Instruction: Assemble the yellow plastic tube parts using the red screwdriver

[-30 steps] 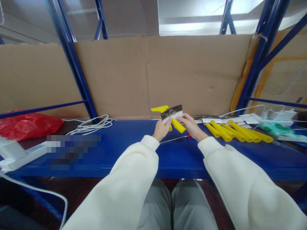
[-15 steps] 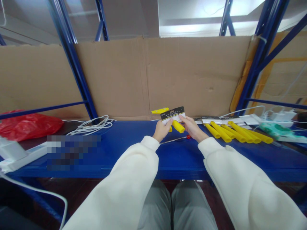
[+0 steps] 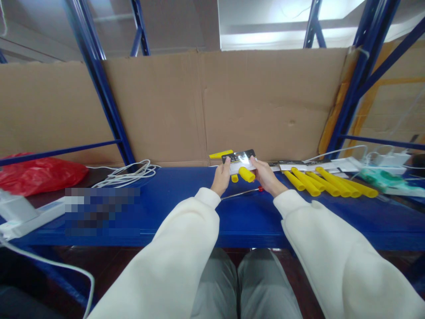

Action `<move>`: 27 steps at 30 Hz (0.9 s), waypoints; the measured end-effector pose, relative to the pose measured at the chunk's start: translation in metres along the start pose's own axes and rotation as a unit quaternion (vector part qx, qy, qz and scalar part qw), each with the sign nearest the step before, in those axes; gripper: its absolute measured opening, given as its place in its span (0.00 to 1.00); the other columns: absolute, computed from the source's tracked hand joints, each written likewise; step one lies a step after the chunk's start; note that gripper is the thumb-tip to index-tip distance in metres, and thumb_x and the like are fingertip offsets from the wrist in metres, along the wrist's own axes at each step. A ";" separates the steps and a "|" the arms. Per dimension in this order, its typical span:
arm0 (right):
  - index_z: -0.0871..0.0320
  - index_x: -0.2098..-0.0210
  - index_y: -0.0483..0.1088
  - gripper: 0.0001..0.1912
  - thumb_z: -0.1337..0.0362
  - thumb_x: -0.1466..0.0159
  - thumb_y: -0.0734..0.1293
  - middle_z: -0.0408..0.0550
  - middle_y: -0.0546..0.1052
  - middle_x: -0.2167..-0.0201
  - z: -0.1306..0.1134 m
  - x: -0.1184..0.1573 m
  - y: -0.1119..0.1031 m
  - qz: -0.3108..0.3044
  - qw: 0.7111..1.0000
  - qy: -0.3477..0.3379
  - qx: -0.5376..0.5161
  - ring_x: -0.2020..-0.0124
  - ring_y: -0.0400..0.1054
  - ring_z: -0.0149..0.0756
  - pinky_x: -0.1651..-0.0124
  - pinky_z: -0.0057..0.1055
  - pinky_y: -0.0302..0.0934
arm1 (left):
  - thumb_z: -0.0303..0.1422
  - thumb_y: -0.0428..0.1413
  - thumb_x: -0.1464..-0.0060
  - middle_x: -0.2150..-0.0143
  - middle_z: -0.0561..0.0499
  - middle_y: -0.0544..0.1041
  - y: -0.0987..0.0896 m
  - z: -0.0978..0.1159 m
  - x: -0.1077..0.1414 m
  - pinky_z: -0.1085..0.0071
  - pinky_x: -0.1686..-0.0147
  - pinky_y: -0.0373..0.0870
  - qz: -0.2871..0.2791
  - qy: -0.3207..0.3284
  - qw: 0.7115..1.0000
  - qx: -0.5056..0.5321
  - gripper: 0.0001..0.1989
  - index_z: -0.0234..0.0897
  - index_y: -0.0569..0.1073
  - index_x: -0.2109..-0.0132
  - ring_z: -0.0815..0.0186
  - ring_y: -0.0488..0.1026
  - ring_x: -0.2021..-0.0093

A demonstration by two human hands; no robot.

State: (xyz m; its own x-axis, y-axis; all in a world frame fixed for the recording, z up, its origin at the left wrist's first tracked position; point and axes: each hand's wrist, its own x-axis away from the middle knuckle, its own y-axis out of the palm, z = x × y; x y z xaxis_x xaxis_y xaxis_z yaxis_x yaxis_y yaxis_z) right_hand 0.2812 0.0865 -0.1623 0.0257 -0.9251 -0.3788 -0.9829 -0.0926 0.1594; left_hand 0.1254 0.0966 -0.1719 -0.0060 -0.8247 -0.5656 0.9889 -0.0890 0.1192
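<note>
Between both hands is a black-and-white printed packaging card [image 3: 239, 160], its glossy top strip catching the light. My left hand [image 3: 222, 177] pinches its left side, thumb on the printed face. At the right side, my right hand [image 3: 264, 175] grips it with the fingertips. Just below the card's lower edge show the end of a yellow tube [image 3: 247, 174] and a smaller yellow end [image 3: 234, 178]; I cannot tell whether they touch the card. A thin metal rod with a red end [image 3: 241, 194] lies on the blue shelf [image 3: 179, 208] under my hands.
Several yellow tubes [image 3: 318, 182] lie in a row at the right, with flat white-and-black packs behind. Another yellow piece [image 3: 221, 154] is beyond the card. Coiled white cable [image 3: 133, 173], a red plastic bag [image 3: 40, 175] and a power strip [image 3: 36, 219] are left; cardboard [image 3: 232, 106] stands behind.
The card has tilted, so light now glares on its black strip. My left thumb has moved up along its left side. The yellow tubes and the rod stay put.
</note>
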 end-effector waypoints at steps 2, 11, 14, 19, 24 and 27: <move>0.55 0.77 0.64 0.28 0.37 0.51 0.73 0.37 0.62 0.86 -0.001 0.001 0.001 -0.005 1.000 -0.009 0.003 0.84 0.56 0.28 0.84 0.27 0.50 | 0.52 0.51 0.41 0.65 0.46 0.84 0.000 0.001 0.000 0.63 0.48 0.71 -0.003 0.010 1.000 0.004 0.25 0.34 0.81 0.60 0.56 0.79 0.52; 0.54 0.75 0.62 0.28 0.38 0.49 0.73 0.33 0.55 0.87 -0.010 0.002 -0.001 -0.008 0.999 -0.005 -0.046 0.87 0.48 0.24 0.86 0.24 0.45 | 0.47 0.49 0.39 0.57 0.45 0.84 0.007 0.002 -0.010 0.59 0.49 0.74 0.020 -0.115 0.974 0.197 0.23 0.34 0.79 0.54 0.53 0.78 0.49; 0.55 0.74 0.63 0.27 0.38 0.47 0.72 0.33 0.56 0.87 -0.010 0.002 -0.002 -0.030 0.998 -0.002 -0.054 0.87 0.48 0.24 0.86 0.25 0.48 | 0.42 0.53 0.43 0.60 0.45 0.84 0.005 0.003 -0.013 0.60 0.52 0.74 0.020 -0.149 0.971 0.184 0.18 0.32 0.80 0.58 0.53 0.79 0.51; 0.54 0.76 0.61 0.27 0.38 0.45 0.71 0.33 0.54 0.87 -0.011 0.004 -0.003 -0.042 0.998 -0.002 -0.040 0.87 0.49 0.25 0.85 0.25 0.50 | 0.38 0.63 0.56 0.67 0.47 0.84 0.000 -0.001 -0.013 0.61 0.52 0.73 0.005 -0.087 0.991 0.103 0.13 0.33 0.81 0.66 0.54 0.80 0.55; 0.55 0.73 0.65 0.26 0.40 0.47 0.72 0.37 0.64 0.84 -0.011 0.005 -0.003 -0.037 0.999 -0.002 -0.032 0.86 0.52 0.25 0.84 0.26 0.49 | 0.37 0.66 0.61 0.68 0.47 0.83 -0.001 0.000 -0.012 0.60 0.54 0.74 -0.010 -0.069 0.995 0.071 0.12 0.34 0.82 0.68 0.53 0.79 0.56; 0.57 0.70 0.69 0.26 0.41 0.50 0.75 0.40 0.70 0.80 -0.011 0.006 -0.001 -0.050 0.998 0.004 -0.034 0.85 0.55 0.25 0.85 0.26 0.49 | 0.37 0.68 0.63 0.67 0.47 0.84 -0.002 0.003 -0.011 0.58 0.53 0.74 -0.022 -0.059 0.996 0.058 0.13 0.35 0.82 0.68 0.51 0.79 0.54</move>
State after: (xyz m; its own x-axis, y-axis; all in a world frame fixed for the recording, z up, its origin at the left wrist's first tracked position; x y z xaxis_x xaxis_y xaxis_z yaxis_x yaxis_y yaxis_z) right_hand 0.2849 0.0767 -0.1545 0.1251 -0.9125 -0.3896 -0.9608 -0.2094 0.1819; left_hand 0.1234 0.1045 -0.1632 -0.0733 -0.8775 -0.4739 0.9634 -0.1852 0.1939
